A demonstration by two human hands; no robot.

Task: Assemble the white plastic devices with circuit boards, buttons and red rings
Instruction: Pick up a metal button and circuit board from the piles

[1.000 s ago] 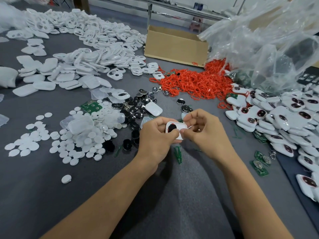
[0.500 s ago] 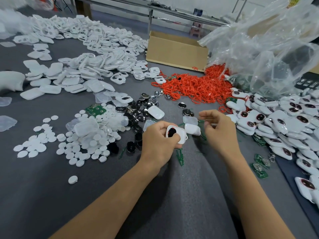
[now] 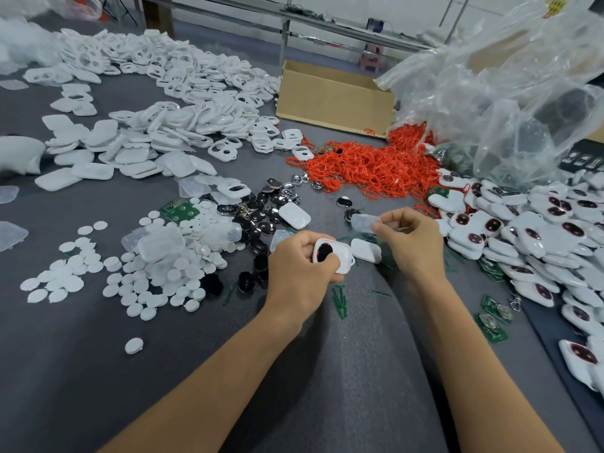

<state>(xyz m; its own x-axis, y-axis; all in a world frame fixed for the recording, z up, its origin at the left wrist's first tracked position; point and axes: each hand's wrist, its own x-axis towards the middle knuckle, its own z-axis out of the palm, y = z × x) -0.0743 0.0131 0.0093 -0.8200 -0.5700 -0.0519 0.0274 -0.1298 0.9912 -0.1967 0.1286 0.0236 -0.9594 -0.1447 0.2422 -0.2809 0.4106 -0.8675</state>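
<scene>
My left hand [image 3: 299, 273] grips a white plastic device shell [image 3: 336, 256] with a dark round button showing in its opening. Just to its right, my right hand [image 3: 411, 243] pinches a translucent white cover piece [image 3: 364, 222] a little above the table. Another white cover [image 3: 366, 250] lies on the cloth between my hands. A heap of red rings [image 3: 369, 168] lies farther back. Green circuit boards [image 3: 493, 322] lie at the right.
White round discs [image 3: 140, 276] and black buttons [image 3: 258, 220] spread at the left. White shells [image 3: 157, 103] pile at the back left. Assembled devices [image 3: 529, 233] heap at the right. A cardboard box [image 3: 333, 96] and a clear plastic bag [image 3: 510, 93] stand behind.
My right hand left the device held by my left hand, reached toward the back right and picked up a translucent cover piece. My left hand kept its hold.
</scene>
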